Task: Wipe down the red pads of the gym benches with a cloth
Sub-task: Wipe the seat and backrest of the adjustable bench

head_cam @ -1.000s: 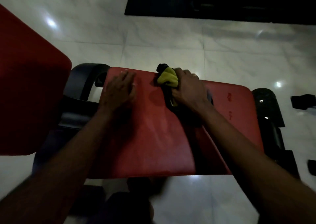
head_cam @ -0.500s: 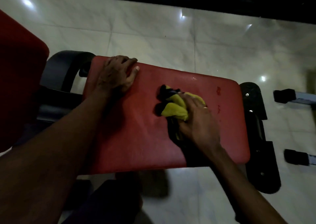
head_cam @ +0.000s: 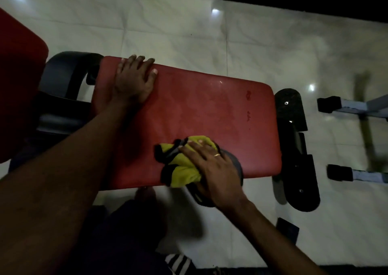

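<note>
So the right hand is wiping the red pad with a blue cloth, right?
Not quite. The cloth is yellow with black edging, not blue. The head view shows the right hand pressing it onto the red pad near its front edge.

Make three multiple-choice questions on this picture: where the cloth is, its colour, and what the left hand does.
1. Where is the cloth on the red pad? A. near edge B. far edge C. left end
2. Cloth's main colour? A. white B. yellow C. blue
3. The left hand: A. grips the cloth B. rests flat on the pad C. hangs in the air
Key: 1A, it lies under the right hand by the near edge; 2B, yellow with black trim; 3B, fingers spread on the pad.
</note>
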